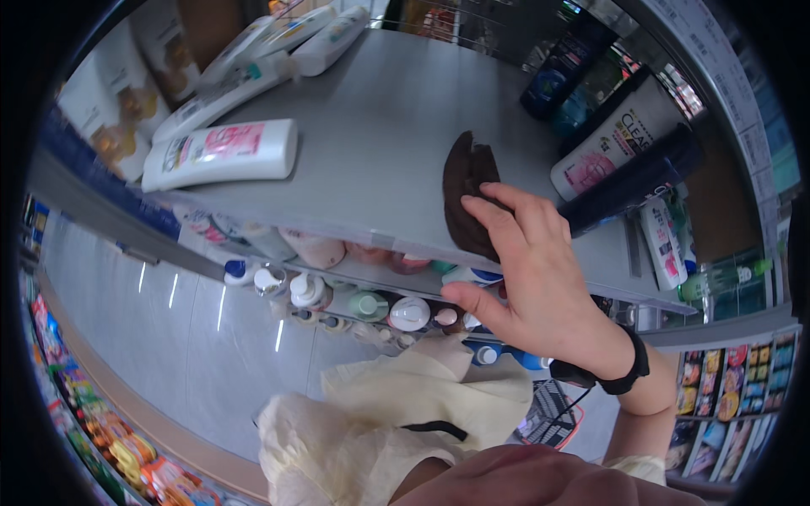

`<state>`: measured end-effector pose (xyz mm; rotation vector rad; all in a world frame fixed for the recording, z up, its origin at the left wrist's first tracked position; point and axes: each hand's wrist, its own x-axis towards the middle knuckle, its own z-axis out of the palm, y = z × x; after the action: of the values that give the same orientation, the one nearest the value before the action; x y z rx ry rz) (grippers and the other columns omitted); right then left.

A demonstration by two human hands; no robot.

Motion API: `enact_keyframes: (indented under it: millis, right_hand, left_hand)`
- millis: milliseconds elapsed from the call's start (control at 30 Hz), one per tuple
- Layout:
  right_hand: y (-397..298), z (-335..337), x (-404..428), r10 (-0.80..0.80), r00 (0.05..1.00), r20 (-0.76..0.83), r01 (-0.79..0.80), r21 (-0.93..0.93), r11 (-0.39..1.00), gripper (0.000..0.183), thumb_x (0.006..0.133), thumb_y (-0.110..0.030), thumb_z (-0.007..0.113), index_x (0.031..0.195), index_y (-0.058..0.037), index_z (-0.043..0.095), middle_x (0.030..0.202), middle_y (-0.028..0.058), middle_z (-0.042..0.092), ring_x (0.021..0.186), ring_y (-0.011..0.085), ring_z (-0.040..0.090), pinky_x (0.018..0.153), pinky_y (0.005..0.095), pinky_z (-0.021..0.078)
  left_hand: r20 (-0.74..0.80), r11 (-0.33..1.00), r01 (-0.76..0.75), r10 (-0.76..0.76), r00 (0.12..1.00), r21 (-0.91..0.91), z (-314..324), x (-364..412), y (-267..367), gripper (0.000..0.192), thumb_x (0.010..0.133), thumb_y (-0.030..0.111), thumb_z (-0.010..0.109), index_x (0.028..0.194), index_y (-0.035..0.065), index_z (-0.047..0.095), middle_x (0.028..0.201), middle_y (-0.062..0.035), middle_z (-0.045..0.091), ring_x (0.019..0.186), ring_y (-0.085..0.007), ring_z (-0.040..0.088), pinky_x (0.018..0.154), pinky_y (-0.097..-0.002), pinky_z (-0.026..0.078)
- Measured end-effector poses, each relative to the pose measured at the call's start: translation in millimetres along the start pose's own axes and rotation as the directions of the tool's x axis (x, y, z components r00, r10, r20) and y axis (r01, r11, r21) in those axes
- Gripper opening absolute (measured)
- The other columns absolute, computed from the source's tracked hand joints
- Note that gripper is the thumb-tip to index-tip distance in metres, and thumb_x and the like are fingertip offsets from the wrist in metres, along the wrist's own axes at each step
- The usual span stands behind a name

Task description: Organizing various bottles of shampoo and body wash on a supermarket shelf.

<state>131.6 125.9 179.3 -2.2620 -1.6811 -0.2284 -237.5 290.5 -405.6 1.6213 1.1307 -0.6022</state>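
My right hand (531,265) presses a dark brown cloth (471,196) against the grey metal shelf (373,126), near its front edge. Its fingertips rest on the cloth, and the thumb hangs apart from them, below the shelf edge. A black band circles the wrist. To the right of the cloth, a white Clear bottle (610,148) and a dark blue bottle (633,180) lean at a slant. On the left part of the shelf lies a white bottle with a pink label (221,155). My left hand is out of view.
More white bottles (329,41) lie at the shelf's back left, beside white boxes (120,107). A dark blue bottle (560,69) stands at the back right. Pump bottles (410,313) fill lower shelves. A basket (550,414) is near the floor; packaged goods (133,452) line the lower left.
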Motion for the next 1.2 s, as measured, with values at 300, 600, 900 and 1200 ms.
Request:
enact_keyframes:
  millis: [300, 600, 900, 1200]
  right_hand:
    - [3.5, 21.4, 4.4, 0.113, 0.987, -0.118, -0.117, -0.024, 0.993, 0.041, 0.089, -0.028, 0.053, 0.123, -0.0051, 0.055, 0.122, 0.0190, 0.053, 0.112, 0.0366, 0.048, 0.096, 0.0438, 0.0381]
    - [37.3, 26.0, 62.1, 0.632, 0.774, 0.051, -0.522, -0.514, 0.681, 0.037, 0.092, -0.024, 0.047, 0.127, -0.0161, 0.055, 0.124, 0.0123, 0.058, 0.112, 0.0348, 0.055, 0.089, 0.0552, 0.0436]
    - [-35.2, 54.3, 136.4, 0.138, 0.975, 0.172, -0.120, -0.111, 0.986, 0.046, 0.089, -0.029, 0.057, 0.133, -0.0193, 0.050, 0.134, 0.0075, 0.052, 0.122, 0.0364, 0.044, 0.101, 0.0471, 0.0372]
    - [145.7, 27.2, 201.3, 0.492, 0.865, 0.099, -0.391, -0.482, 0.784, 0.030, 0.084, -0.022, 0.054, 0.092, 0.0021, 0.069, 0.100, 0.0235, 0.065, 0.094, 0.0399, 0.062, 0.081, 0.0435, 0.0490]
  left_hand:
    - [0.279, 0.754, -0.319, 0.186, 0.942, 0.575, -129.7, 30.9, 52.6, 0.030, 0.094, 0.026, 0.048, 0.102, -0.0002, 0.059, 0.091, -0.0180, 0.061, 0.079, -0.0290, 0.057, 0.074, -0.0389, 0.047]
    - [0.078, -0.267, -0.849, 0.962, -0.260, 0.456, -294.6, -313.7, 361.3, 0.022, 0.083, 0.016, 0.059, 0.103, 0.0052, 0.060, 0.094, -0.0136, 0.062, 0.090, -0.0324, 0.060, 0.076, -0.0401, 0.049]
    - [0.123, 0.005, -0.399, 0.948, 0.294, 0.917, -384.6, -323.3, 450.0, 0.068, 0.059, 0.051, 0.078, 0.102, 0.0008, 0.062, 0.099, -0.0190, 0.065, 0.096, -0.0338, 0.062, 0.082, -0.0397, 0.049]
    - [0.027, 0.192, -0.485, 0.912, 0.410, 0.853, -398.1, -324.0, 492.3, 0.080, 0.061, 0.058, 0.076, 0.107, -0.0053, 0.060, 0.111, -0.0280, 0.060, 0.102, -0.0377, 0.060, 0.087, -0.0387, 0.048]
